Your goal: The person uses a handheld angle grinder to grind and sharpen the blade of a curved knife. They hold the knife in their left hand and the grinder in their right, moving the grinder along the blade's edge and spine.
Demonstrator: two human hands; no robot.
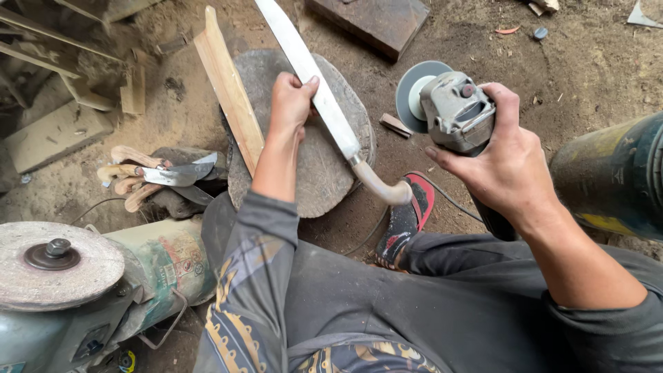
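Dark trousers and a patterned sleeve filled the bottom of the shot, with the person sitting low over a dirt floor. Left hand was pressed down on a long knife, fingers curled together over the flat of the blade and pinning it against a round stone slab. That knife ran diagonally across the slab, tip pointing away up top, its curved pale handle hanging off the near edge just beside a red-and-black shoe. Right hand was wrapped tight around an angle grinder, fingers clamped on the grey body, disc facing left and held off to the right of the blade, not touching it. Couldn't tell if the disc was spinning. A wooden plank leaned along the slab's left side. Further left sat a little pile of smaller knives with wooden handles. Bottom left corner had a bench grinder with a big worn wheel on top, and a dark yellow-streaked cylinder sat at the right edge.
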